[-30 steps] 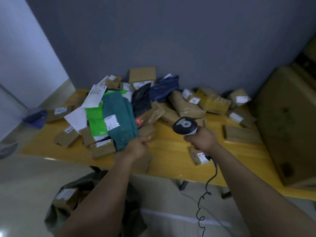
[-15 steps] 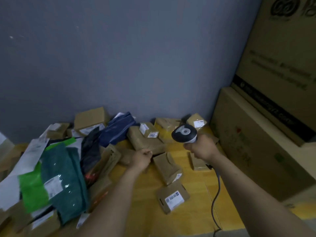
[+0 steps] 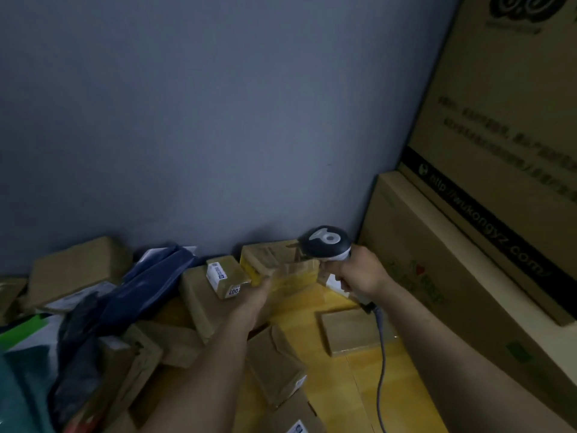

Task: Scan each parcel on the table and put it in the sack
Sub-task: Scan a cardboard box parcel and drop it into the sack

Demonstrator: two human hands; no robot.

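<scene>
left hand (image 3: 254,300) fingers: stretched forward to the near edge of the yellow-taped parcel (image 3: 271,257); motion blur, cannot tell whether they grip it or only touch it
left hand pose: back of hand up, wrist straight, reaching away from the body
left forearm: bare, runs from bottom centre up to the pile, passing over a brown box (image 3: 274,367)
right hand (image 3: 359,275) fingers: curled tight round the handle of the scanner (image 3: 324,243)
right hand pose: fist upright, scanner head above it, pointing left at the parcels
right forearm: bare, comes in from bottom right
cable (image 3: 381,364): grey, hangs from the scanner base down over the table (image 3: 337,392)
yellow-taped parcel position: against the wall (image 3: 218,120), just in front of the left fingertips, just left of and below the scanner head
small labelled box (image 3: 223,276): white label, just left of the left fingers, sits on a large brown padded parcel (image 3: 199,304)
flat brown parcel (image 3: 352,332): lies flat on the table below the right hand, beside the cable
navy bag (image 3: 153,282): left of the padded parcel, lying over the pile
cardboard box (image 3: 78,267): far left by the wall
black bag (image 3: 78,345): below the navy bag
green bag (image 3: 22,389): bottom left corner, partly cut off
big cartons (image 3: 468,260): stacked at the right, printed text blurred
</scene>
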